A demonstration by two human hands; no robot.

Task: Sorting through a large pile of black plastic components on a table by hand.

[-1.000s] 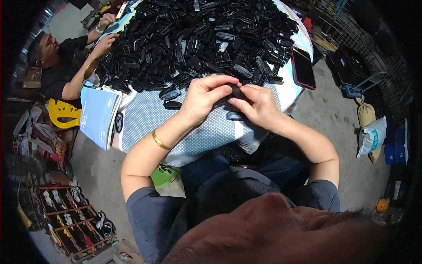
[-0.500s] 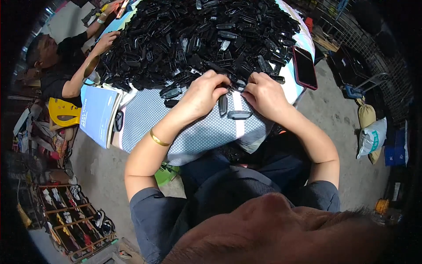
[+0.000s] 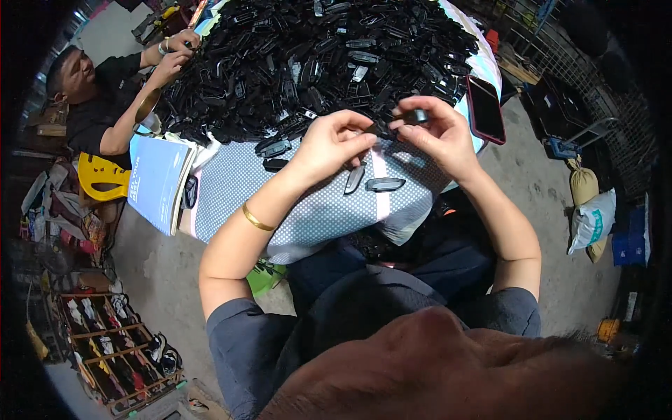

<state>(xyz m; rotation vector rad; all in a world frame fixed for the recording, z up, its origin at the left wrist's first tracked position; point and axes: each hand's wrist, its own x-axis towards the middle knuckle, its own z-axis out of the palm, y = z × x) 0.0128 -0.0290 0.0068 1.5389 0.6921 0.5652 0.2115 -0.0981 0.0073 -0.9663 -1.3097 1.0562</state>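
A large heap of black plastic parts (image 3: 308,66), elongated like small casings, covers most of the table. At its near edge, my right hand (image 3: 448,140) is raised, pinching a small black plastic part (image 3: 418,116) between thumb and fingers. Facing it, my left hand (image 3: 329,150) has thumb and fingers pinched together; whatever is in them blends into the dark heap. Just under its lower fingers, one black casing (image 3: 354,180) sits tilted on the dotted tablecloth (image 3: 308,210). Beside that, another black casing (image 3: 385,184) lies crosswise on a pale stripe.
A phone (image 3: 484,108) lies at the table's right edge. On the left are a blue booklet (image 3: 155,183), a dark oval object (image 3: 190,191) and a yellow stool (image 3: 98,178). A co-worker (image 3: 91,91) sits there, both hands at the heap. Sacks (image 3: 591,220) stand on the floor at right.
My hands have moved apart a little, and the right one has lifted and turned, showing the small black part. The casing beneath my left hand has tilted. The co-worker's hands have come closer together.
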